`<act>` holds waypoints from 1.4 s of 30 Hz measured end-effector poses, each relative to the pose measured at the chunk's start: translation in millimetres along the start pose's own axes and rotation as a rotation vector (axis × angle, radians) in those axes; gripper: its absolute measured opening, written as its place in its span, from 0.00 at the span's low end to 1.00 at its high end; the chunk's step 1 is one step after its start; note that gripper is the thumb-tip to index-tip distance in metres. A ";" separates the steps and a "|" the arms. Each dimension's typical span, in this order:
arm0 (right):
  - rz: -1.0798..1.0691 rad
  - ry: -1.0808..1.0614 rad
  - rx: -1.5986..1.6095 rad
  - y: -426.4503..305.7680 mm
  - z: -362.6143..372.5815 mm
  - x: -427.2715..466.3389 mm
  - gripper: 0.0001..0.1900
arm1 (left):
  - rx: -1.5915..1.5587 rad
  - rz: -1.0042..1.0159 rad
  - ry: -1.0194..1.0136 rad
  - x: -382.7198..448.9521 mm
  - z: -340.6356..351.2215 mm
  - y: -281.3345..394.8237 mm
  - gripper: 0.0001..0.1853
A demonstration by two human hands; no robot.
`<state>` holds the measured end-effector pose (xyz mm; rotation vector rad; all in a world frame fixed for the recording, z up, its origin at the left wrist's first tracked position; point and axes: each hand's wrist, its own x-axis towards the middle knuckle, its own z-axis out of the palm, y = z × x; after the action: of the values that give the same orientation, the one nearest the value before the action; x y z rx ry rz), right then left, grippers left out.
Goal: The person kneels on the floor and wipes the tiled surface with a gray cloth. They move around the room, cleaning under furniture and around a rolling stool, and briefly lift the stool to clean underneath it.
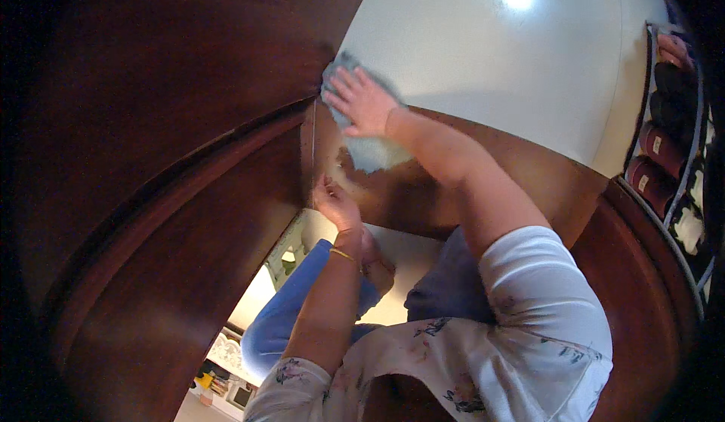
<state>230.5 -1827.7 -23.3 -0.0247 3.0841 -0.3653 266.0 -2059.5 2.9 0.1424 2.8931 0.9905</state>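
A grey-blue cloth point(374, 153) lies under the spread fingers of my right hand point(363, 102), pressed flat where a pale panel point(498, 65), dark wood and a brown wooden ledge point(510, 144) meet. Part of the cloth hangs down over the brown wood. Below it, my left hand point(338, 202) is near the dark wooden panel's edge, its fingers curled loosely; whether they touch or hold anything is not clear. A yellow bangle circles my left wrist.
Dark wooden panels point(170, 241) rise at the left, with another point(623, 263) at the right. A rack point(692, 156) with several shoes stands at the far right. My bent legs in blue trousers point(294, 309) are below, beside a light floor point(396, 246).
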 end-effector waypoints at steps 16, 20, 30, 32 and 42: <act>0.293 0.046 0.132 -5.8 19.3 -112.5 0.36 | 0.246 0.401 -0.101 -1.5 -11.2 13.3 0.10; 0.879 0.116 0.014 54.3 6.0 -228.0 0.37 | 0.332 0.442 -0.212 -8.7 1.3 23.1 0.19; 2.031 0.097 -0.089 -80.4 61.2 -502.2 0.36 | 0.628 0.580 -0.769 -59.5 26.4 69.4 0.35; 2.065 0.107 -0.099 -87.0 71.3 -509.5 0.36 | 0.771 0.622 -0.882 -69.7 29.5 69.4 0.45; 2.081 0.091 -0.034 -94.7 73.2 -498.6 0.37 | 1.001 0.634 -0.933 -88.1 36.9 66.9 0.61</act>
<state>732.6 -1926.9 -55.5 2.5726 1.5328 -0.0907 361.5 -1994.5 19.0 1.2135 2.1205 -0.5316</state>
